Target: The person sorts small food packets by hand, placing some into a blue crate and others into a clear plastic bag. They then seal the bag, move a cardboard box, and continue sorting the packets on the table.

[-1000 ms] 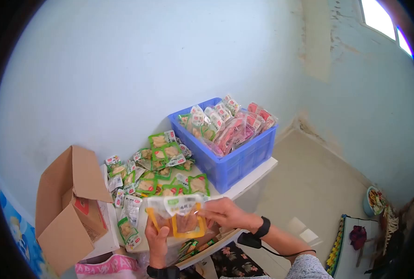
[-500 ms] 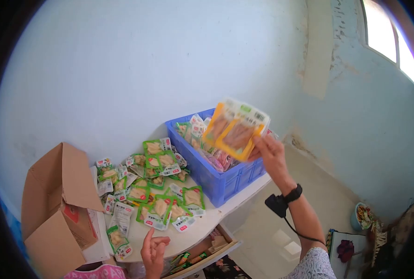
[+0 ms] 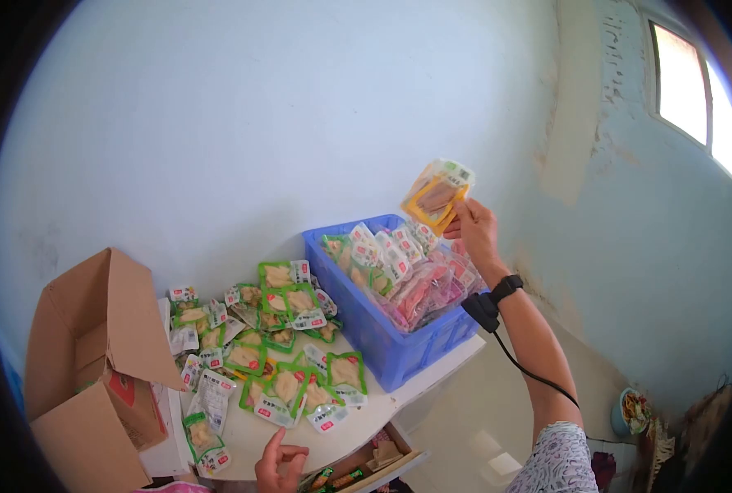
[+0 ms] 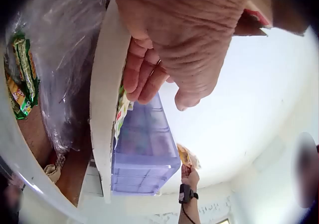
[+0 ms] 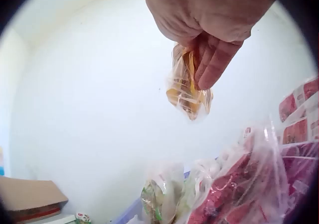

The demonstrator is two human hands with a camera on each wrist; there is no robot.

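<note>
My right hand [image 3: 478,237] pinches a yellow-edged clear food packet [image 3: 438,197] by its lower corner, above the far right part of a blue plastic crate [image 3: 399,353]. In the right wrist view the packet [image 5: 188,87] hangs from the fingers over red and green packets. The crate is heaped with white-labelled packets [image 3: 391,255] and pink-red bags [image 3: 419,296]. My left hand [image 3: 280,467] holds nothing, its fingers loosely bent at the table's front edge. Close beyond it lie green-edged packets [image 3: 286,386] of pale food.
An opened cardboard box [image 3: 87,411] stands on the left of the white table [image 3: 366,419]. Below the front edge an open drawer [image 3: 391,468] holds small green packets [image 4: 25,69] and clear plastic wrap [image 4: 65,59]. A wall rises right behind the crate.
Both hands held the yellow-edged packet at first over the table. The left hand then let go, and the right hand carried it up and right, past the middle of the crate.
</note>
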